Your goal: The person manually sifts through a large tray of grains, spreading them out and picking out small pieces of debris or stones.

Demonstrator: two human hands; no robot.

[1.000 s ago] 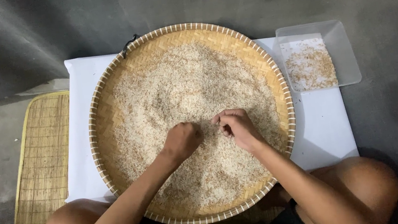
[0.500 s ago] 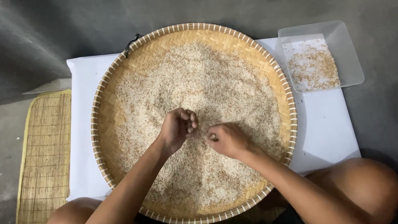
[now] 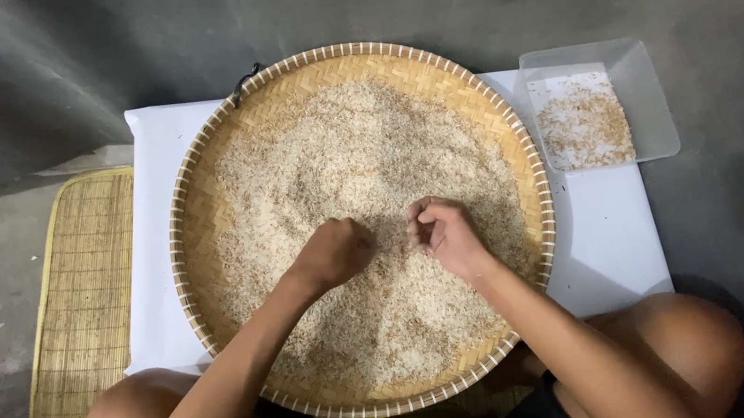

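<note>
Near your knees, both hands rest on the rice [image 3: 360, 191] heaped in the round woven tray [image 3: 201, 202]. Your left hand [image 3: 335, 253] is curled loosely into the grains; whether it holds any, I cannot tell. Your right hand [image 3: 443, 233] pinches its fingertips together, apparently on a few bits. Keep pinches small and spread the grain thin. Farther off to the right, the clear plastic tray [image 3: 647, 100] holds picked-out husks on the white sheet [image 3: 612, 236].

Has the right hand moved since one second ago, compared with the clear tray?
Yes. The right hand moved slightly down, toward the person, farther from the clear tray.
</note>
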